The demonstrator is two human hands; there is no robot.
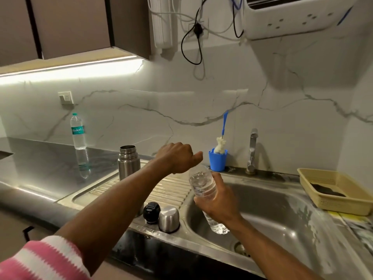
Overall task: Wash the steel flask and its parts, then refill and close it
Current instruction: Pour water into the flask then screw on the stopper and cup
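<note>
The steel flask (pixel 128 162) stands upright and uncapped on the ribbed drainboard (pixel 173 190). Its black stopper (pixel 151 212) and steel cup lid (pixel 169 219) sit side by side at the drainboard's front edge. My right hand (pixel 219 201) grips a clear plastic water bottle (pixel 202 184), tilted over the sink bowl's left rim. My left hand (pixel 179 157) is closed over the bottle's top, hiding its cap and neck.
The steel sink (pixel 282 215) fills the right with a tap (pixel 252 152) behind it. A blue cup holding a bottle brush (pixel 218 160) stands by the wall. A beige basket (pixel 333 190) sits at the right. A second sealed water bottle (pixel 78 131) stands far left on the counter.
</note>
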